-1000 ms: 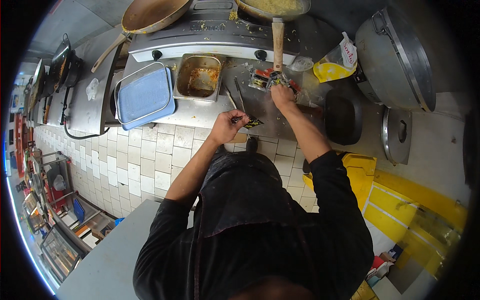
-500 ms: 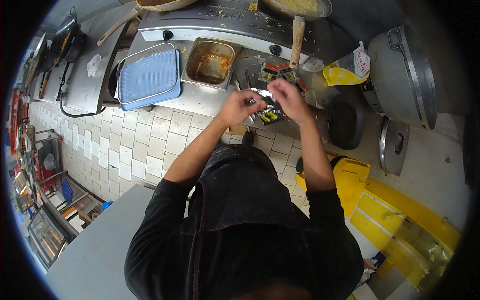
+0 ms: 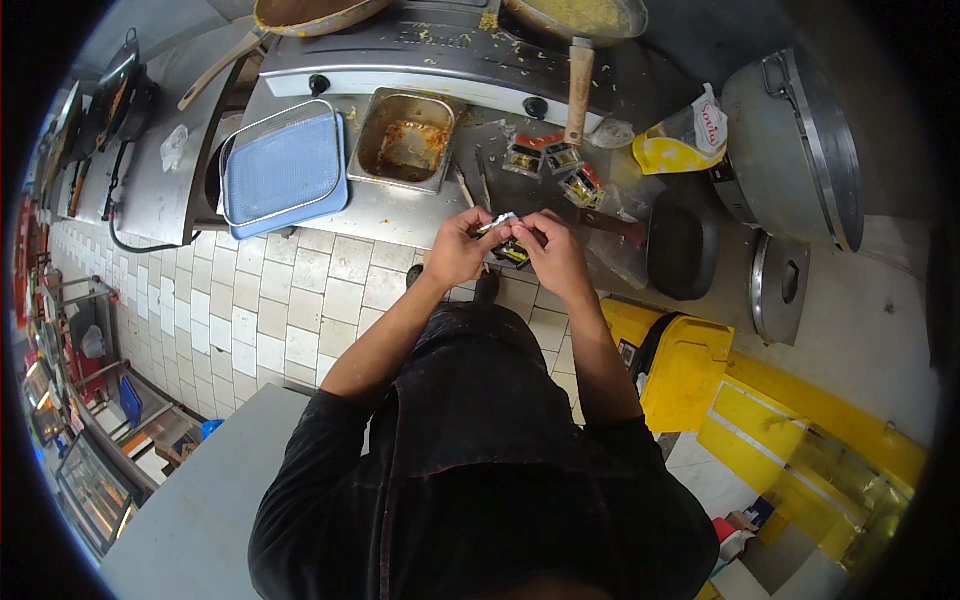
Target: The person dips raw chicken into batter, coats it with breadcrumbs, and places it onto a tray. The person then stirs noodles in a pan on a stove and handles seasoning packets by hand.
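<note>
Both my hands are close together at the counter's front edge, fingers pinched on a small foil packet [image 3: 514, 254]. It is dark with yellow-green print and shows silver along the top. My left hand [image 3: 460, 248] grips the packet's left side and my right hand [image 3: 553, 256] its right side, with the fingertips almost meeting. Part of the packet is hidden behind the fingers. Just beyond them, several similar black and red packets [image 3: 523, 155] lie on the steel counter [image 3: 400, 207]. A pair of slim metal utensils [image 3: 484, 178] lies beside these.
A food-stained steel pan [image 3: 403, 150] and a wire rack on a blue tray [image 3: 284, 176] stand to the left. Frying pans [image 3: 581, 90] rest on the stove behind. At right are a dark square pan [image 3: 683, 245], a yellow bag [image 3: 680, 150], a large pot [image 3: 790, 150] and a yellow bin [image 3: 688, 372].
My hands have drawn nearer to me and lower, with the packet still between them. The right hand has come down beside the left at the packet's silver edge. The whole view has shifted slightly.
</note>
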`<state>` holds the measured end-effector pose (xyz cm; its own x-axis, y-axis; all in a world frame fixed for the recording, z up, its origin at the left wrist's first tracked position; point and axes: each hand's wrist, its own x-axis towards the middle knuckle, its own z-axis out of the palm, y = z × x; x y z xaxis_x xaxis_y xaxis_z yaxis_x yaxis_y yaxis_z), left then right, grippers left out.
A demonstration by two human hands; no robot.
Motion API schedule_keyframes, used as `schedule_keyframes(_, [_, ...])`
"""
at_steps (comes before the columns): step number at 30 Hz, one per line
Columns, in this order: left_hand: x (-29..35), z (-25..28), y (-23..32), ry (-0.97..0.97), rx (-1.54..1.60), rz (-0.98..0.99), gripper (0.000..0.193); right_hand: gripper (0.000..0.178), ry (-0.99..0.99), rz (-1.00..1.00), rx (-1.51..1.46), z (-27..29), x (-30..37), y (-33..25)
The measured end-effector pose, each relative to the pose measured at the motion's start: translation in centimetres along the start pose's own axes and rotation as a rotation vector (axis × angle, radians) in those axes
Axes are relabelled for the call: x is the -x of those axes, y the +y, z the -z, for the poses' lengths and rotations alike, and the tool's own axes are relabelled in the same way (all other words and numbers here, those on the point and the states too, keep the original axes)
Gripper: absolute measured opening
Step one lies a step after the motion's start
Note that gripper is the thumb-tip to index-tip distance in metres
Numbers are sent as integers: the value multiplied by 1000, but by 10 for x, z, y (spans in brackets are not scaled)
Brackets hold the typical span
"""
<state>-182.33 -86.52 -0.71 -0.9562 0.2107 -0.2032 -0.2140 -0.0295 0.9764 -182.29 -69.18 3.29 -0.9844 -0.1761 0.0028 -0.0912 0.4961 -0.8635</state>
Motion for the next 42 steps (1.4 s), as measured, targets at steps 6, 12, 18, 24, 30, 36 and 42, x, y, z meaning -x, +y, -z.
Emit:
schedule_keyframes(6, [-20,-30,11,-92,175,-156,22,8,-63,-148,-837,89,52,42])
schedule_keyframes(12, [-128,-95,-61,-511,-1041,-36,41,11,37,-345,323,167,110,101])
schedule_keyframes(18, [-145,-132,-85,-289,-1177,-279,54,17,350,-650,-28,167,185,108])
schedule_keyframes(24, [-170,-135,-85,-337,-1313,-474,57,20,298,-581,47,146,210,134])
schedule_keyframes(30, [-190,-142,-80,-319,-1382,-537,39,19,209,-553,-16,149,198,146])
schedule_keyframes(36, [-192,-116,-97,-384,-1325,-384,29,20,50,-431,121,151,176,140])
schedule_keyframes(42, [-158,-116,-106,-248,-1462,-858,14,29,13,-336,42,127,175,171])
